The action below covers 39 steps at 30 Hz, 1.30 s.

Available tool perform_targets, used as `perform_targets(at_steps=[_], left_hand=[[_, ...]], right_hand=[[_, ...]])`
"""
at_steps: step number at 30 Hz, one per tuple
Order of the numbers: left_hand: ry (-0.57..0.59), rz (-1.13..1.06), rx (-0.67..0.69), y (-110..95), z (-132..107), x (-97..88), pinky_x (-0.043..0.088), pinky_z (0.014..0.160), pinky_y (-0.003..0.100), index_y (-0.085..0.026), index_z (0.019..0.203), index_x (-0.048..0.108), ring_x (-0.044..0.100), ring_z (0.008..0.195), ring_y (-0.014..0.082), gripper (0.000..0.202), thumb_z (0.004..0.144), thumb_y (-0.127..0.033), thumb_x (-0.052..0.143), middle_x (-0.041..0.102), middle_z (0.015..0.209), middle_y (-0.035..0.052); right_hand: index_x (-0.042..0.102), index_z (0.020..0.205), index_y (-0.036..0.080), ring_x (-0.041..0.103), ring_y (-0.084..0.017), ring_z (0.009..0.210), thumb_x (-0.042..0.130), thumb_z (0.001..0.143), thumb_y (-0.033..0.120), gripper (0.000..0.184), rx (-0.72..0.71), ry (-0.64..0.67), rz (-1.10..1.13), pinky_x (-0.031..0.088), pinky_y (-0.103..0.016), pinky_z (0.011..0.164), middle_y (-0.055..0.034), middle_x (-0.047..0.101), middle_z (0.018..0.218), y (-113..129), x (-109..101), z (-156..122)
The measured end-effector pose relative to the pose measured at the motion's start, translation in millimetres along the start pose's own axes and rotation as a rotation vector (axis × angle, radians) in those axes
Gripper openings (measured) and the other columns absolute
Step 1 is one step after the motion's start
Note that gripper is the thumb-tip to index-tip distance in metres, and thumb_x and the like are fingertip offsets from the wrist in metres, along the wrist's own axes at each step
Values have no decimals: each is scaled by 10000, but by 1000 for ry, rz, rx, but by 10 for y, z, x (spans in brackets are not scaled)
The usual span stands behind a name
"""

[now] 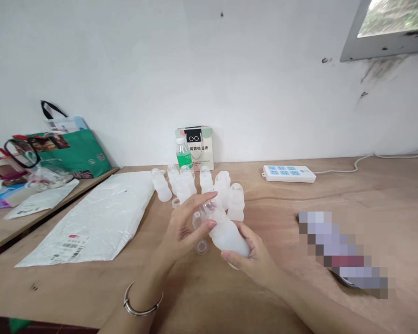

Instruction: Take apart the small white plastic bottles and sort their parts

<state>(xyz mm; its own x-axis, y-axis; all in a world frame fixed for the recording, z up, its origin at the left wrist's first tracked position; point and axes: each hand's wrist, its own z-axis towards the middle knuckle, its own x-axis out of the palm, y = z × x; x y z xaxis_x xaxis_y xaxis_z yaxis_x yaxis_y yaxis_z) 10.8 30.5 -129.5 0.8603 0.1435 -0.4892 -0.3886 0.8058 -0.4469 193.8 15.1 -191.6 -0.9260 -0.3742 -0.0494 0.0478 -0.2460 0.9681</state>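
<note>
My right hand (pixel 251 250) is wrapped around the lower body of a frosted white baby bottle (pixel 229 234), which is tilted with its top toward the left. At that top is a clear domed cap (pixel 207 209). My left hand (pixel 184 222) has its thumb and index finger on either side of this cap, and its other fingers are partly hidden. Just below the cap, a small clear nipple-shaped piece (pixel 197 220) and a clear ring (pixel 202 247) are on the table. Several similar bottles (pixel 236 203) stand in a group behind my hands.
A white plastic mailer (pixel 101 218) lies flat on the left. At the back are a green-labelled drink bottle (pixel 183 155) and a paper bag (pixel 205 153). A power strip (pixel 289 173) lies at the back right, and a pixelated phone-like object (pixel 337 253) in front of it.
</note>
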Motion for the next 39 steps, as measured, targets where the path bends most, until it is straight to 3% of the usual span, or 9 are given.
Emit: perform_targets(at_steps=[10, 17, 23, 26, 29, 30, 32, 34, 39], left_hand=[[-63, 5, -136, 67, -90, 177, 510, 821, 344, -241, 1211, 549, 627, 947, 214, 362, 862, -337, 548, 660, 1114, 80], [-72, -77, -107, 88, -117, 189, 503, 735, 279, -265, 1236, 518, 619, 835, 169, 364, 878, -325, 534, 661, 1034, 47], [-10, -168, -79, 115, -140, 215, 497, 781, 344, -240, 1320, 463, 628, 879, 212, 468, 899, -446, 458, 657, 1062, 85], [-337, -265, -58, 159, -92, 165, 486, 790, 363, -239, 1285, 495, 617, 830, 202, 513, 902, -548, 350, 660, 920, 58], [-784, -240, -85, 270, 4, 24, 475, 740, 313, -213, 1078, 587, 600, 764, 163, 368, 915, -442, 349, 628, 801, 27], [-864, -200, -121, 326, 31, -34, 472, 717, 293, -202, 1021, 588, 598, 749, 153, 316, 906, -400, 369, 616, 785, 22], [-918, -77, -246, 462, 60, -148, 471, 709, 272, -190, 969, 566, 603, 766, 146, 249, 887, -352, 396, 606, 798, 22], [-809, 87, -424, 626, 47, -244, 480, 756, 273, -188, 997, 538, 613, 855, 155, 233, 878, -324, 390, 620, 887, 43], [-223, 433, -851, 1027, -95, -400, 471, 907, 359, -121, 1201, 420, 579, 1105, 230, 408, 796, -170, 406, 562, 1230, 176]], right_hand=[[618, 1109, 252, 612, -224, 800, 661, 759, 417, 389, 15, -20, 29, 504, -310, 641, -40, 685, 933, 18, -9, 2], [604, 1106, 249, 588, -196, 745, 651, 773, 407, 371, -19, 4, 10, 490, -295, 623, -27, 668, 893, 5, 9, 20], [506, 1154, 228, 611, -208, 759, 620, 789, 386, 414, -14, 91, -48, 494, -313, 625, -55, 667, 932, 11, 38, -53], [515, 1078, 231, 625, -241, 780, 685, 715, 416, 442, -142, -53, -127, 504, -347, 651, -70, 667, 914, -12, -12, -64], [473, 1081, 248, 621, -269, 913, 663, 737, 457, 445, -269, -478, -127, 510, -396, 759, -100, 644, 998, -9, -190, 54], [432, 1128, 256, 609, -263, 974, 639, 765, 452, 461, -271, -619, -117, 503, -406, 805, -108, 623, 1065, -6, -277, 121], [382, 1167, 253, 601, -252, 1006, 635, 775, 447, 506, -216, -716, -144, 496, -408, 843, -109, 603, 1097, -19, -469, 268], [420, 1081, 246, 600, -261, 993, 643, 752, 473, 458, -62, -706, -262, 500, -410, 828, -95, 609, 1051, -89, -648, 399], [414, 913, 238, 594, -343, 946, 701, 662, 443, 433, 62, -711, -322, 479, -543, 806, -107, 595, 967, -445, -872, 581]])
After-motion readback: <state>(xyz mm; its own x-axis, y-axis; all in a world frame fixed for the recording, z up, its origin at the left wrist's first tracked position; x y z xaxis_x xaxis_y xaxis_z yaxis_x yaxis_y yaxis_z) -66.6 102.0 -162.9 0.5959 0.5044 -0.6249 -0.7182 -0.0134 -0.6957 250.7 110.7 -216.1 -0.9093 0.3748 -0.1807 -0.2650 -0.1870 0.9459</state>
